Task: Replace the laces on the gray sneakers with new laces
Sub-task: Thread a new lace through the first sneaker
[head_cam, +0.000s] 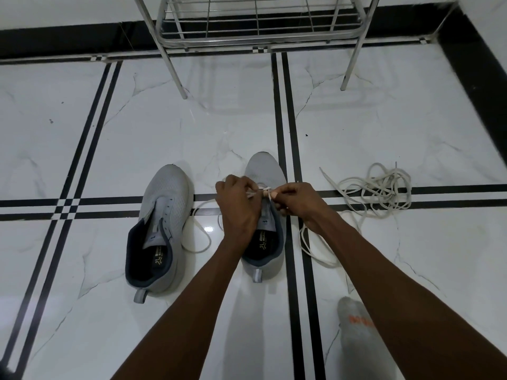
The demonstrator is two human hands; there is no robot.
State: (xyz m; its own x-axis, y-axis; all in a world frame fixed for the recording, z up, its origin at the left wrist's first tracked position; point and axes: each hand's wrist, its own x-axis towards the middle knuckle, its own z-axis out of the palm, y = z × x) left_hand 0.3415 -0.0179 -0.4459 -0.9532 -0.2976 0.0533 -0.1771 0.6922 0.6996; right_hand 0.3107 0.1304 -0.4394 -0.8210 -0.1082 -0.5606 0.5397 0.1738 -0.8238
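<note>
Tiled floor [137,133], two sneakers [162,229], two hands [238,204] lacing

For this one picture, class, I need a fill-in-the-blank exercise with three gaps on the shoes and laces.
1. Both hands, the left hand and the right hand, pinch a white lace over the ____ sneaker.
2. The other sneaker has ____ lace in its eyelets.
3. A loose pile of laces lies on the ____.

Missing words: right; no; floor
</note>
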